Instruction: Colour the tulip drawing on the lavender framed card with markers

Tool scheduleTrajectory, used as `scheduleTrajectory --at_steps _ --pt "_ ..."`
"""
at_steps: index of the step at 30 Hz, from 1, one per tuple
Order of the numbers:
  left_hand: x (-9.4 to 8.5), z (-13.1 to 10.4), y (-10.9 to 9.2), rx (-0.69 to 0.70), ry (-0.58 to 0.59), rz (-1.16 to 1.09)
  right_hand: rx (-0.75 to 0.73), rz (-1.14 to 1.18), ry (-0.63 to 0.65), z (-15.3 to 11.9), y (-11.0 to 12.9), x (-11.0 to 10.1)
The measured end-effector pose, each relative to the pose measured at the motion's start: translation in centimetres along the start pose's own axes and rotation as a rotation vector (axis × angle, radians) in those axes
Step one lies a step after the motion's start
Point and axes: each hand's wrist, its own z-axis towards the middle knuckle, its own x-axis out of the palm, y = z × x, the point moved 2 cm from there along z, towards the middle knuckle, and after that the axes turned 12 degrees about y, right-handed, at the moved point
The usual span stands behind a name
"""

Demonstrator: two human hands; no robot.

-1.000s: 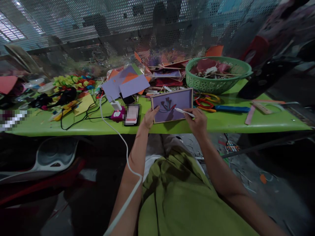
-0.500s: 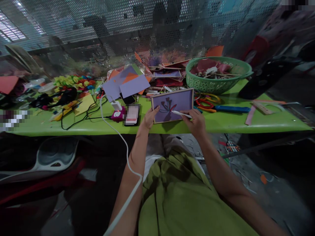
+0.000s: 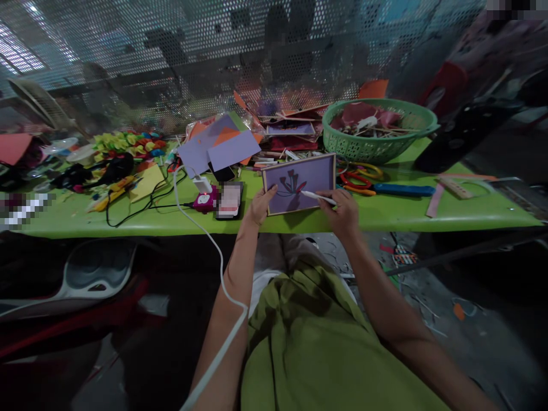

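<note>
A framed purple panel with a dark red flower design is tilted up near the table's front edge. My left hand grips its left side, thumb over the frame. In my right hand is a slim white pen-like tool, pinched between the fingers. Its tip lies at the red part beside the flower stems; whether it touches the panel is too small to tell. The right hand is at the frame's lower right corner.
Behind the frame stands a green basket with scraps. Scissors and blue-handled pliers lie right. A phone, a pink socket block, cables and purple paper are left. A white cable hangs over the front edge.
My right hand and the white tool have shifted slightly to the right. The framed panel and my left hand have hardly moved.
</note>
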Motion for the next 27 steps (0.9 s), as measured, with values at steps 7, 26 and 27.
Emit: scheduleTrajectory --at_steps 7,26,27 --pt "-0.15 -0.05 0.04 0.038 0.026 0.025 0.064 0.006 -0.052 0.0 -0.13 -0.22" --pt "0.31 -0.23 -0.19 0.011 -0.005 0.006 0.075 0.009 -0.041 -0.13 -0.32 -0.26" --pt "0.31 -0.25 -0.19 0.01 -0.007 0.006 0.07 0.008 -0.032 -0.12 -0.36 -0.23"
